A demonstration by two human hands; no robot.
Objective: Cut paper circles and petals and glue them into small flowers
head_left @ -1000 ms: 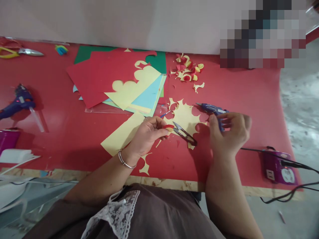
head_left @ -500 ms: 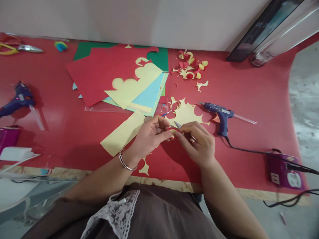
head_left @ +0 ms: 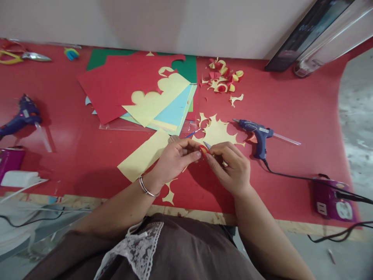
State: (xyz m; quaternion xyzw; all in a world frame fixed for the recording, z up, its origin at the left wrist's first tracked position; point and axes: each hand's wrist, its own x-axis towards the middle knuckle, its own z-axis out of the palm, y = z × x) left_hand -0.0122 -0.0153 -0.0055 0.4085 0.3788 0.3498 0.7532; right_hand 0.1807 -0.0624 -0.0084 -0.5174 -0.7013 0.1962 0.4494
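My left hand (head_left: 175,158) and my right hand (head_left: 231,167) meet over the red table (head_left: 285,105), both pinching a small red and yellow paper piece (head_left: 203,149) between their fingertips. The tip of small thread snips (head_left: 207,145) pokes out from under my right hand; the rest is hidden. A jagged yellow paper cut-out (head_left: 217,132) lies just beyond the hands. A blue glue gun (head_left: 256,134) rests to the right of it, untouched.
A stack of red, yellow, blue and green paper sheets (head_left: 145,93) lies at the back. Folded paper petals (head_left: 223,77) are piled at back right. A purple power strip (head_left: 332,196) sits at right, a second glue gun (head_left: 21,116) and scissors (head_left: 26,57) at left.
My right hand let go of the glue gun, which now lies on the table, and moved left to join my left hand on the small paper piece.
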